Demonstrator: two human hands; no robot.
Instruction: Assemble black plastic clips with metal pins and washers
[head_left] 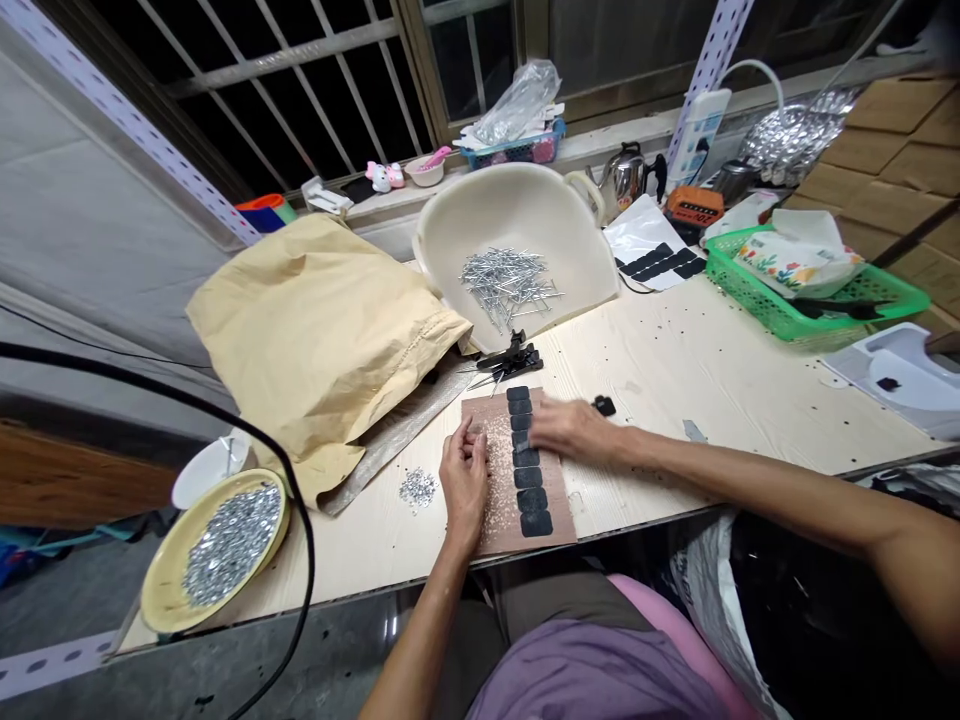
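Note:
A flat brown board (501, 500) with a pale speckled surface lies at the table's front edge. Down its right half runs a column of several black rounded pads (531, 478). My left hand (465, 478) rests on the board's left side, fingers loosely bent and a little apart, with nothing seen in them. My right hand (574, 430) reaches in from the right over the upper pads; its fingers are drawn together at the column, and what they hold, if anything, is hidden. Left of the board lies a small pile of shiny metal bits (418, 487).
Black-handled tools (514, 360) lie behind the board, before a white scoop-shaped basin (525, 205) holding metal pins (506, 280). A yellow bowl (161, 590) of small metal pieces stands front left, beside a tan cloth bag (300, 330). A green basket (765, 300) stands at right.

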